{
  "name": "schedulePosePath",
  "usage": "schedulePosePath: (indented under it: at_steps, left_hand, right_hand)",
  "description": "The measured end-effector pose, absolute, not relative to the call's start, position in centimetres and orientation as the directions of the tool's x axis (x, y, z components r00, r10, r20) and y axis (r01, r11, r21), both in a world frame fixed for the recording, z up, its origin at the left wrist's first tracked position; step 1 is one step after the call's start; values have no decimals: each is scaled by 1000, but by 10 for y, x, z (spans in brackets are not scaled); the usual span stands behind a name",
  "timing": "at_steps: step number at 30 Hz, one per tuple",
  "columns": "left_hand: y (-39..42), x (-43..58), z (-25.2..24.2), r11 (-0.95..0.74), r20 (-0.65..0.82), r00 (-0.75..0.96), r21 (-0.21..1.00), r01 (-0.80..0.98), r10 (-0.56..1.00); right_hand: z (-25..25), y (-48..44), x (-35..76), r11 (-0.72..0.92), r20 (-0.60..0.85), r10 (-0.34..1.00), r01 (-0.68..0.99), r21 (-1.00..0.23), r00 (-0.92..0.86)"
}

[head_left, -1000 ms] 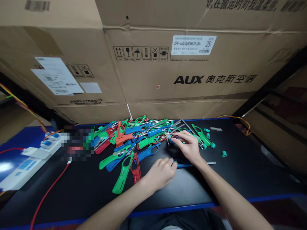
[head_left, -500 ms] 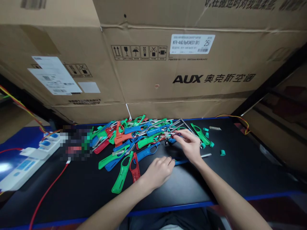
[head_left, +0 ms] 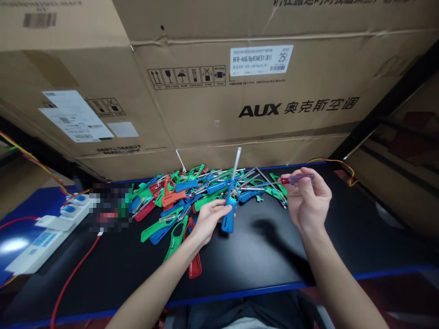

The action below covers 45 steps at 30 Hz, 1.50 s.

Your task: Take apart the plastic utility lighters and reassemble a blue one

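My left hand (head_left: 209,219) is closed around the handle of a blue long-necked lighter (head_left: 228,218), held upright with its metal tube pointing up and away. My right hand (head_left: 310,201) grips a screwdriver (head_left: 297,178) with a purple and red handle; its thin shaft points left toward the lighter, apart from it. Behind and left of my left hand lies a heap of lighter parts, with an orange handle (head_left: 174,198), a green handle (head_left: 161,225) and a red handle (head_left: 195,266) among them. Several metal tubes stick out of the heap.
A large cardboard box (head_left: 192,109) stands along the back of the black table (head_left: 260,265). To the left lies a white power strip (head_left: 34,246) with a red cable (head_left: 73,274). A dark metal post (head_left: 366,109) rises at the right.
My left hand has raised the blue lighter off the table to upright. My right hand has moved right, away from the heap, with the screwdriver. The view has shifted slightly.
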<state>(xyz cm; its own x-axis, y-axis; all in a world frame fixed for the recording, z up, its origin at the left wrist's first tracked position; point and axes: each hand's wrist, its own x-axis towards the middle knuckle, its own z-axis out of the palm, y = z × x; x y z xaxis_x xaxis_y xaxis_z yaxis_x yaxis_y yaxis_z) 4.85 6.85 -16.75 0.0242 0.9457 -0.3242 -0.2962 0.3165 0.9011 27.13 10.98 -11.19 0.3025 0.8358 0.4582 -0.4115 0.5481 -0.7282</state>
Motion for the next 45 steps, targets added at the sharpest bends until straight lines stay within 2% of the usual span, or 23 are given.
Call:
schedulePosePath:
  at_steps: [5,12,22,34,45]
  left_hand:
    - [69,47,-160,236,-280,-74,903,-359,957]
    - [71,42,-163,180,-274,-202,904,-387,940]
    - [71,41,-171,171,-297,-248,887,-429,922]
    - [69,41,-166,172,-300,-236,879,-446,924]
    - [68,41,-168,172,-296,-217,874,-454,930]
  right_hand:
    - [-124,100,263,410,406,906,-492,-768,120]
    - [-139,96,252,267,332,942,-491,-829,-49]
    - [-151,97,246,164,234,966,-443,-882,-109]
    - [-157,100,242,117,168,982,-413,-903,-89]
    - [-159,100,240,95,163,981,-466,-880,-109]
